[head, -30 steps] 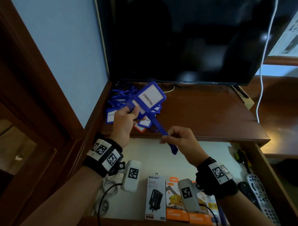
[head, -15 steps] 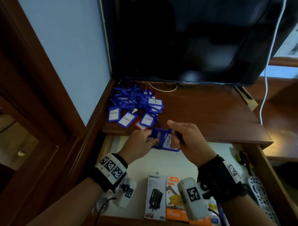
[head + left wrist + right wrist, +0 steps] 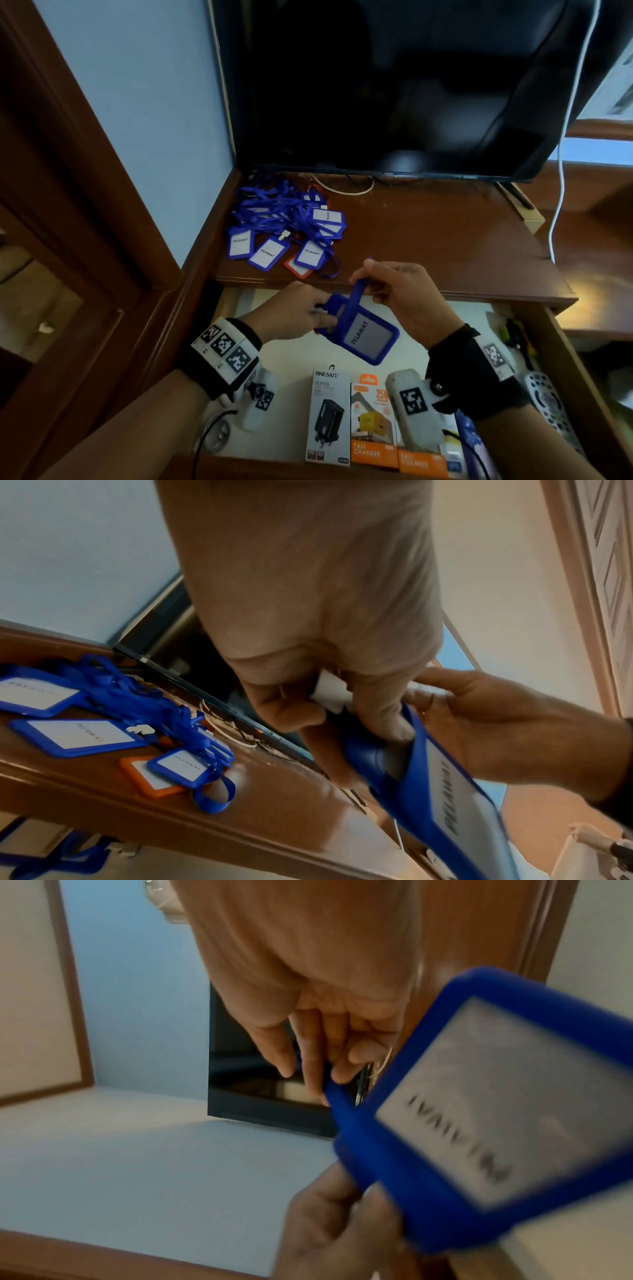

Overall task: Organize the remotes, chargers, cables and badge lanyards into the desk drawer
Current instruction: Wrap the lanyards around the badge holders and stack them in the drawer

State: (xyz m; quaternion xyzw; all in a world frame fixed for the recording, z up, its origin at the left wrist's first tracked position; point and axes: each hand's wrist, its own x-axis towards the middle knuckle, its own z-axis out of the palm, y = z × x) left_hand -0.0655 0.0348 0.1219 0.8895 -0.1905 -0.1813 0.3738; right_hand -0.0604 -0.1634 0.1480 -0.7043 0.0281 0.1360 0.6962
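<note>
Over the open drawer (image 3: 579,370) I hold a blue badge holder (image 3: 366,337) marked PELAWAT. My left hand (image 3: 294,313) pinches its top end by the clip, also seen in the left wrist view (image 3: 342,712). My right hand (image 3: 400,291) pinches the blue lanyard strap (image 3: 356,298) that runs across the badge (image 3: 486,1110). A pile of blue badge lanyards (image 3: 284,229) lies on the desk top at the back left. Charger boxes (image 3: 352,418) and a grey remote (image 3: 551,414) lie in the drawer.
A dark television (image 3: 394,85) stands at the back of the brown desk (image 3: 428,240). A white cable (image 3: 561,164) hangs at the right. A wooden door frame (image 3: 78,192) borders the left. Small dark items (image 3: 513,337) lie in the drawer's right side.
The badge came down from over the desk pile to above the drawer. My hands closed in together, and the strap now lies folded across the badge holder.
</note>
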